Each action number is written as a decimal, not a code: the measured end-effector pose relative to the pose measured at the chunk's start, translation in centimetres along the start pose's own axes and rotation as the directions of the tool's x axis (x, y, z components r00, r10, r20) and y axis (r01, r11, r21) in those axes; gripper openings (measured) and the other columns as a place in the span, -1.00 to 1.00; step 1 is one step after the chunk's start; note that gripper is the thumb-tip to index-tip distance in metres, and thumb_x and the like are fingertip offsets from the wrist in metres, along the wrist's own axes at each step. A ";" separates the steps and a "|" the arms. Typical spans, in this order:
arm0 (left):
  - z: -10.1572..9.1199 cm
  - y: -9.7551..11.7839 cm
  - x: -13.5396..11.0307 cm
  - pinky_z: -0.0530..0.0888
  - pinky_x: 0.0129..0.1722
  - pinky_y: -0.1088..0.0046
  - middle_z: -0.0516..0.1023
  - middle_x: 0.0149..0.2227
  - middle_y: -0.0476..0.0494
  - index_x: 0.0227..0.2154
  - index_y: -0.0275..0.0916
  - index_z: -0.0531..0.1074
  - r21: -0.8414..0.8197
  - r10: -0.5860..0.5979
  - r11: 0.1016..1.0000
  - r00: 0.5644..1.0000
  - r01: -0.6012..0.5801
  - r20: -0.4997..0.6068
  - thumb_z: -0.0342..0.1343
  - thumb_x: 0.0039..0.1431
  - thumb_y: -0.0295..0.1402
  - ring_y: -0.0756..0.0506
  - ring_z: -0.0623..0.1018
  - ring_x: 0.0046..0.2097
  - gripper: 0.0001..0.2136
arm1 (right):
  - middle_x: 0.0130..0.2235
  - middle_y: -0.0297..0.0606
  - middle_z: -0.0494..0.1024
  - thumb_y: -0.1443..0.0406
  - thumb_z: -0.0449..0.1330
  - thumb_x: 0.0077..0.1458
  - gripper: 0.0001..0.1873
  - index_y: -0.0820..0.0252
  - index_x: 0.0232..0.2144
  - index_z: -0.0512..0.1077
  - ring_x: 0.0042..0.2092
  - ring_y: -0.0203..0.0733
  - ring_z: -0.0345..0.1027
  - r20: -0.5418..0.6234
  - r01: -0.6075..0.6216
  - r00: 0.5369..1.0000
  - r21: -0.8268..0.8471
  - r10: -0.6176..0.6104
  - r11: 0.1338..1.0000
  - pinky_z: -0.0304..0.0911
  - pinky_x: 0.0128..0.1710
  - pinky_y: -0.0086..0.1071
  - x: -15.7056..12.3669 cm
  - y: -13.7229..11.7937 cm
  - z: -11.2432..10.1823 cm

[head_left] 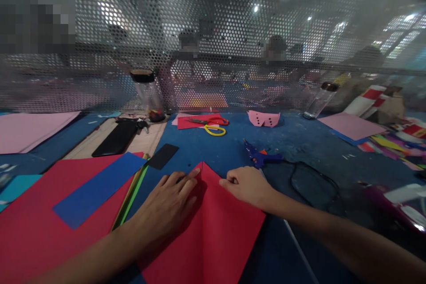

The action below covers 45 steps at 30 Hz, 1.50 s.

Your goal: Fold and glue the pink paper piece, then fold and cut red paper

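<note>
A red sheet of paper [222, 230] with a crease down its middle lies on the blue table in front of me, its top corners folded to a point. My left hand [176, 193] rests flat on its upper left side, fingers stretched toward the tip. On the upper right edge, my right hand [248, 184] has its fingers curled in, with thumb and forefinger at the paper's edge. Just beyond the right hand lies a blue glue gun [261, 155] with a black cord. A black strip of paper [163, 155] is near my left fingertips.
At left, a blue strip [100, 188] lies on stacked red paper [29, 222]; behind are a black phone [115, 138] and a bottle [149, 97]. Scissors [209, 120] and a pink cut-out [264, 118] sit farther back. Colored scraps [382, 144] lie right. A perforated screen [226, 31] stands behind.
</note>
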<state>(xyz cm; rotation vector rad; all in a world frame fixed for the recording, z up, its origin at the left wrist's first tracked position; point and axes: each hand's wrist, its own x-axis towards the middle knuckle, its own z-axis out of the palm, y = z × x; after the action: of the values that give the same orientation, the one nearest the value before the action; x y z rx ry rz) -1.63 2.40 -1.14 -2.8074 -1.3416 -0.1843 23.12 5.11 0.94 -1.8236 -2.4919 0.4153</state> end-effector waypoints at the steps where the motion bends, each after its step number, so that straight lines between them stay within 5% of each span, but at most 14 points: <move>1: 0.1 0.0 0.0 0.36 0.03 0.10 0.47 0.18 -0.24 0.21 -0.24 0.28 -0.001 0.000 1.000 1.000 0.000 -0.003 -0.09 0.43 -0.37 -0.28 0.41 0.09 -0.66 | -0.41 -0.30 0.64 0.06 0.07 0.32 -0.58 0.07 -0.41 0.60 -0.39 -0.22 0.46 0.004 -0.004 1.000 0.003 0.004 1.000 -0.06 -0.47 -0.39 0.0 0.0 0.0; 31: -0.1 -0.3 -0.3 0.37 0.06 0.12 0.43 0.27 -0.16 0.12 -0.17 0.38 -0.038 0.011 0.999 0.999 -0.013 -0.048 -0.02 0.41 -0.33 -0.26 0.45 0.10 -0.72 | -0.46 -0.35 0.59 0.04 0.10 0.28 -0.59 0.10 -0.48 0.56 -0.44 -0.28 0.34 0.011 0.055 0.998 0.118 -0.057 0.991 -0.14 -0.48 -0.37 -0.1 0.7 -0.3; 45: 0.0 -0.2 -0.7 0.40 0.11 0.16 0.52 0.17 -0.14 0.09 -0.16 0.41 -0.108 0.087 0.989 0.991 -0.098 -0.104 0.02 0.41 -0.33 -0.21 0.48 0.14 -0.74 | -0.46 -0.35 0.57 0.06 0.11 0.30 -0.61 0.12 -0.46 0.51 -0.43 -0.28 0.34 -0.041 -0.012 0.999 0.172 0.020 0.985 -0.11 -0.46 -0.38 0.4 1.1 0.1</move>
<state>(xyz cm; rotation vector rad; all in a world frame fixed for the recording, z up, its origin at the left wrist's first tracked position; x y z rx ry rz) -2.25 1.96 -1.27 -2.9011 -1.2149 -0.4032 23.97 5.80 0.51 -1.7683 -2.3341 0.5673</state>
